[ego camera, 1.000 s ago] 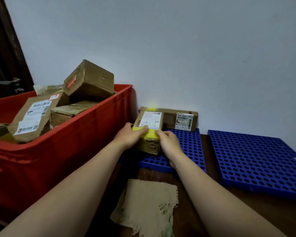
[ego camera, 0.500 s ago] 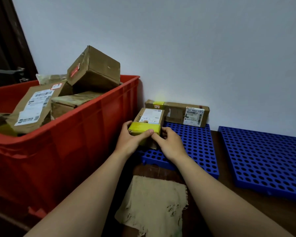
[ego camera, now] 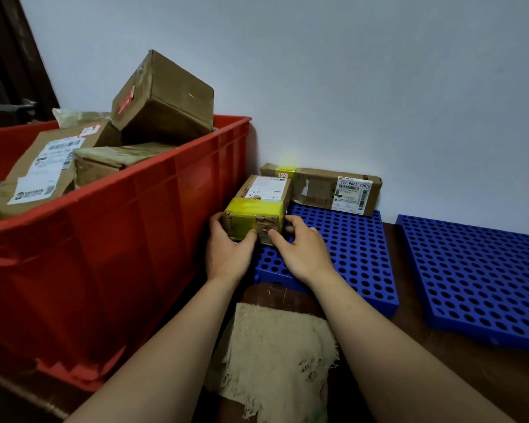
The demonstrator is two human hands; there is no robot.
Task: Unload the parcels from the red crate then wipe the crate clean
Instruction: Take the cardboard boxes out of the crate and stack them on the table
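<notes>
Yellow-taped parcel (ego camera: 257, 209) sits at the left edge of the blue mat (ego camera: 348, 254), gripped by both hands: left hand (ego camera: 229, 251) curls round its left side, right hand (ego camera: 303, 251) round its right, thumbs on the near face. Just beyond, a long parcel (ego camera: 327, 190) lies against the wall. Left, the red crate (ego camera: 119, 239) holds other parcels (ego camera: 162, 99); a cloth (ego camera: 275, 361) lies nearer.

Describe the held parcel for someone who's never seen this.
Right of the red crate lies a blue perforated pallet. At its left edge, left hand and right hand grip the small parcel. Unlike the long parcel behind, it's stubby, yellow-taped across the front.
</notes>
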